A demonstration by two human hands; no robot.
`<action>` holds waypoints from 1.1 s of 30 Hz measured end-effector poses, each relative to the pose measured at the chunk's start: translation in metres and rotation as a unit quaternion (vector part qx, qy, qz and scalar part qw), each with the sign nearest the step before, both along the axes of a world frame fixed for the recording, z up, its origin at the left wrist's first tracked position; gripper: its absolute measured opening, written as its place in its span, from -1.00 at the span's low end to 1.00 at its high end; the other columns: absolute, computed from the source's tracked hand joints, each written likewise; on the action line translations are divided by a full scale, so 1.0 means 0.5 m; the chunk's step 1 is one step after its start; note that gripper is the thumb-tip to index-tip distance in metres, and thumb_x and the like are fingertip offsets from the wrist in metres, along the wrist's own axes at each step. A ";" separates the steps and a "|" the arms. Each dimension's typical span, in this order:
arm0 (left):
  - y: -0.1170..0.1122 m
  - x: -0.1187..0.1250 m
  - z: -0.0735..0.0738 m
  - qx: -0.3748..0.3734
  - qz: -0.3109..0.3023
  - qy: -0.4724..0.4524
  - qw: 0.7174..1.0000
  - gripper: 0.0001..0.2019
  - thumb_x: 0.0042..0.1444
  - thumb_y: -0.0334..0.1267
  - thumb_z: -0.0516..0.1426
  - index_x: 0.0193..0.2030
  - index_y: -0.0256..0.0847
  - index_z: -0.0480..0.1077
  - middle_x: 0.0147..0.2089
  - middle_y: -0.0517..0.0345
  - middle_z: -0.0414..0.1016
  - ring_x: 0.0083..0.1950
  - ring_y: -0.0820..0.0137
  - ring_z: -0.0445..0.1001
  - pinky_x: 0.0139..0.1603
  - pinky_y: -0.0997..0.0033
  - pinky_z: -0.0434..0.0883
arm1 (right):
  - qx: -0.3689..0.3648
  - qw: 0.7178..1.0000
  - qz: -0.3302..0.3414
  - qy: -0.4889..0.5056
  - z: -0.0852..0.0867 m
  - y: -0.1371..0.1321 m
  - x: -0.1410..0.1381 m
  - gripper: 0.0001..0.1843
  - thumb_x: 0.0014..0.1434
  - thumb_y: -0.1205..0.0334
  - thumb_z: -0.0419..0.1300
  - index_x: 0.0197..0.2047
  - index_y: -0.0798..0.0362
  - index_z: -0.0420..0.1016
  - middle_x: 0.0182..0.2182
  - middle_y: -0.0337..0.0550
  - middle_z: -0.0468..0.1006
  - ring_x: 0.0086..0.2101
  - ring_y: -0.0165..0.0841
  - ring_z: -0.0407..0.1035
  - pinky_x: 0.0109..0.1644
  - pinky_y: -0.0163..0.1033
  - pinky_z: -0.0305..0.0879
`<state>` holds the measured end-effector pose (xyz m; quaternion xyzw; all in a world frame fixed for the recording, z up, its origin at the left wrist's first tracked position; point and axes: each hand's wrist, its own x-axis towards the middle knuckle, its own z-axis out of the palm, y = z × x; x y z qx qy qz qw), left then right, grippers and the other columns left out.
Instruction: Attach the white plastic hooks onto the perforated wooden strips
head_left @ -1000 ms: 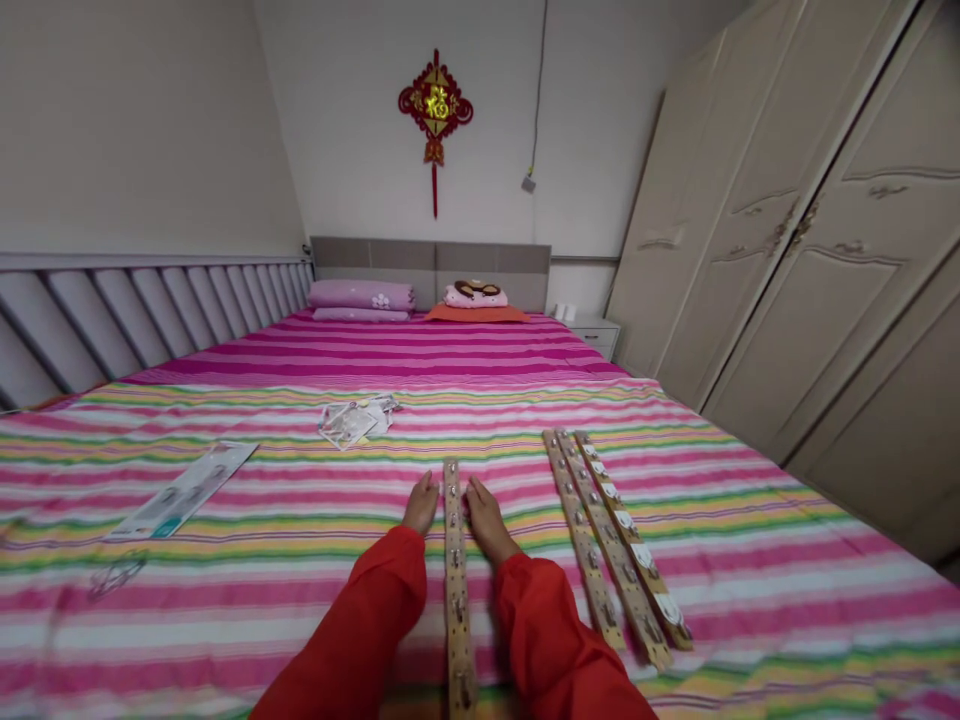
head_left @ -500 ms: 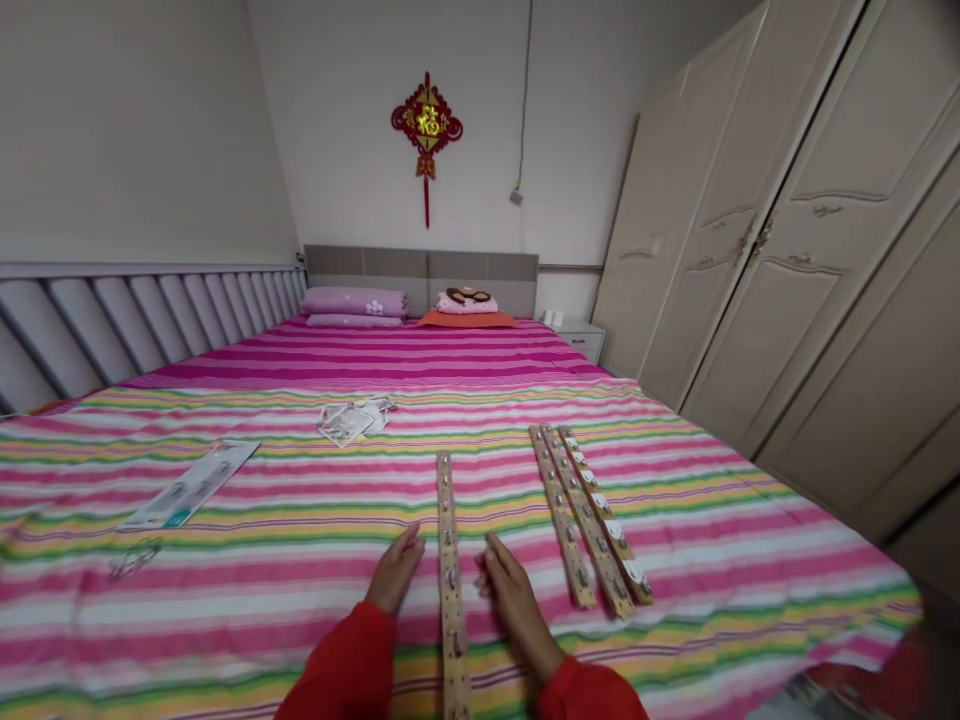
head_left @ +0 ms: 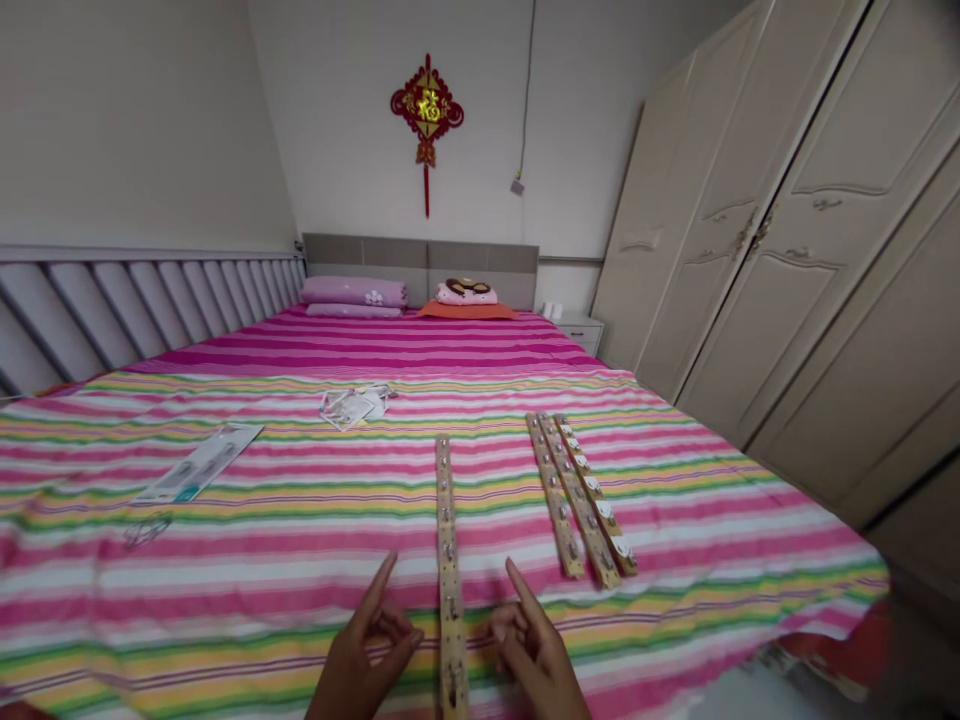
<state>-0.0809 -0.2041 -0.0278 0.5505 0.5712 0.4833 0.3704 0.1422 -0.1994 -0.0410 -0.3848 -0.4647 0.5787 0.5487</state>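
A long wooden strip with metal hooks (head_left: 448, 545) lies lengthwise on the striped bedspread (head_left: 262, 560), running away from me. My left hand (head_left: 365, 655) hovers just left of its near end, and my right hand (head_left: 534, 652) just right of it. Neither hand touches the strip. Each has its index finger stretched forward and the other fingers loosely curled, with nothing in them. Three more hook strips (head_left: 579, 497) lie side by side a little further right.
A flat printed package (head_left: 199, 464) and a small wire piece (head_left: 147, 530) lie at the left. Crumpled clear bags (head_left: 354, 404) sit mid-bed. Pillows (head_left: 354, 293) rest at the headboard. A tall wardrobe (head_left: 787, 250) lines the right wall, beyond the bed's right edge.
My hands have drawn back along the strip toward its near end and lifted off the bedspread, index fingers now pointing forward. The view has pulled back, and my red sleeves have left the frame.
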 end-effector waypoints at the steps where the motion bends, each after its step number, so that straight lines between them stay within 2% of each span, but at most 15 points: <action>1: -0.003 0.003 0.020 0.029 0.010 0.035 0.999 -0.14 -0.06 0.00 0.22 0.36 -0.11 -0.03 -0.48 0.29 0.40 -0.44 0.42 0.42 -0.29 0.41 0.44 | 0.028 0.999 -0.010 -0.023 0.029 -0.004 -0.001 -0.24 0.09 0.01 0.25 0.31 -0.05 0.10 -0.38 -0.16 0.50 -0.43 -0.36 0.34 -0.38 -0.27 0.25; 3: -0.009 0.009 0.063 0.077 0.039 0.091 0.992 -0.09 -0.06 -0.03 0.22 0.38 -0.11 -0.13 -0.52 0.31 0.36 -0.50 0.42 0.38 -0.40 0.44 0.42 | 0.070 0.995 -0.024 -0.071 0.084 -0.009 -0.003 -0.25 0.15 0.06 0.19 0.34 -0.07 0.01 -0.35 -0.16 0.50 -0.38 -0.34 0.36 -0.33 -0.26 0.26; 4: -0.012 0.013 0.083 0.105 0.051 0.109 0.987 -0.07 -0.05 -0.04 0.21 0.39 -0.12 -0.20 -0.54 0.33 0.34 -0.51 0.42 0.36 -0.41 0.44 0.42 | 0.098 0.991 -0.033 -0.086 0.108 -0.011 -0.004 -0.26 0.17 0.08 0.17 0.35 -0.06 -0.02 -0.40 -0.18 0.49 -0.41 -0.34 0.34 -0.36 -0.27 0.26; 7: -0.022 0.025 0.133 0.180 0.083 0.135 0.971 -0.05 0.01 -0.08 0.18 0.40 -0.13 -0.35 -0.54 0.36 0.32 -0.52 0.44 0.35 -0.37 0.44 0.42 | 0.181 0.973 -0.092 -0.113 0.160 -0.016 -0.009 -0.26 0.20 0.12 0.11 0.37 -0.01 -0.10 -0.50 -0.25 0.42 -0.50 -0.36 0.28 -0.40 -0.27 0.24; 9: -0.028 0.031 0.153 0.205 0.106 0.131 0.964 -0.06 0.03 -0.09 0.17 0.40 -0.14 -0.35 -0.54 0.37 0.31 -0.52 0.44 0.34 -0.35 0.43 0.41 | 0.215 0.956 -0.149 -0.130 0.176 -0.016 -0.011 -0.25 0.21 0.17 0.10 0.38 0.01 -0.15 -0.54 -0.28 0.37 -0.52 -0.37 0.25 -0.39 -0.26 0.24; 12: -0.029 0.030 0.158 0.198 0.130 0.126 0.963 -0.06 0.03 -0.07 0.17 0.40 -0.16 -0.34 -0.55 0.38 0.30 -0.53 0.44 0.33 -0.37 0.43 0.40 | 0.245 0.937 -0.190 -0.163 0.177 -0.013 -0.011 -0.21 0.20 0.19 0.11 0.38 0.02 -0.19 -0.60 -0.36 0.27 -0.58 -0.40 0.17 -0.46 -0.29 0.19; 16: -0.017 0.011 0.132 0.170 0.122 0.159 0.965 -0.02 0.01 -0.06 0.17 0.40 -0.20 -0.40 -0.56 0.39 0.30 -0.55 0.45 0.33 -0.43 0.47 0.39 | 0.189 0.943 -0.151 -0.227 0.148 0.000 -0.008 -0.22 0.21 0.18 0.09 0.39 0.07 -0.20 -0.63 -0.41 0.16 -0.62 -0.41 0.11 -0.53 -0.31 0.07; 20: -0.002 -0.001 0.096 0.132 0.099 0.167 0.972 -0.05 0.03 -0.09 0.14 0.40 -0.19 -0.41 -0.56 0.39 0.31 -0.55 0.43 0.35 -0.46 0.47 0.38 | 0.140 0.952 -0.111 -0.249 0.101 0.019 -0.006 -0.23 0.21 0.14 0.07 0.38 0.09 -0.18 -0.63 -0.41 0.16 -0.62 -0.40 0.11 -0.53 -0.30 0.01; 23: 0.008 0.002 0.067 0.103 0.092 0.139 0.981 -0.03 0.00 -0.07 0.16 0.40 -0.20 -0.39 -0.58 0.39 0.29 -0.57 0.43 0.34 -0.48 0.46 0.37 | 0.104 0.960 -0.110 -0.235 0.053 0.034 -0.010 -0.26 0.18 0.07 0.10 0.36 0.07 -0.05 -0.64 -0.40 0.19 -0.61 -0.39 0.11 -0.52 -0.30 0.01; 26: 0.011 0.011 0.029 0.064 0.094 0.067 0.991 0.02 -0.06 0.00 0.20 0.40 -0.21 -0.35 -0.58 0.39 0.30 -0.57 0.42 0.35 -0.46 0.43 0.39 | 0.036 0.978 -0.125 -0.160 -0.007 0.040 -0.020 -0.25 0.09 -0.06 0.18 0.29 0.04 0.13 -0.66 -0.40 0.23 -0.60 -0.39 0.14 -0.52 -0.30 0.07; 27: 0.010 0.015 0.016 0.044 0.089 0.034 0.994 0.03 -0.07 0.02 0.20 0.40 -0.21 -0.33 -0.56 0.36 0.34 -0.54 0.41 0.38 -0.42 0.42 0.41 | 0.004 0.984 -0.130 -0.125 -0.027 0.039 -0.023 -0.27 0.05 -0.12 0.20 0.22 0.04 0.25 -0.65 -0.37 0.26 -0.60 -0.38 0.17 -0.52 -0.30 0.10; 29: 0.004 0.022 -0.013 -0.003 0.081 -0.029 0.996 0.01 -0.09 0.09 0.20 0.39 -0.22 -0.23 -0.46 0.26 0.44 -0.42 0.37 0.47 -0.33 0.40 0.46 | -0.052 0.990 -0.112 -0.061 -0.064 0.035 -0.030 -0.39 -0.04 -0.23 0.23 -0.07 0.06 0.49 -0.64 -0.30 0.33 -0.61 -0.39 0.19 -0.56 -0.30 0.11; 31: -0.004 0.030 -0.044 -0.045 0.084 -0.068 0.993 -0.06 -0.12 0.16 0.18 0.35 -0.22 -0.01 -0.33 0.14 0.50 -0.27 0.31 0.52 -0.25 0.38 0.48 | -0.087 0.992 -0.086 -0.015 -0.088 0.029 -0.036 -0.45 -0.09 -0.29 0.23 -0.34 0.08 0.54 -0.59 -0.21 0.42 -0.60 -0.40 0.23 -0.58 -0.32 0.10; 33: -0.012 0.040 -0.075 -0.075 0.097 -0.082 0.989 -0.15 -0.16 0.21 0.17 0.24 -0.23 0.21 -0.23 0.06 0.51 -0.17 0.25 0.51 -0.20 0.36 0.48 | -0.114 0.992 -0.055 0.015 -0.100 0.023 -0.042 -0.44 -0.11 -0.29 0.25 -0.46 0.11 0.53 -0.55 -0.13 0.48 -0.56 -0.38 0.31 -0.55 -0.32 0.17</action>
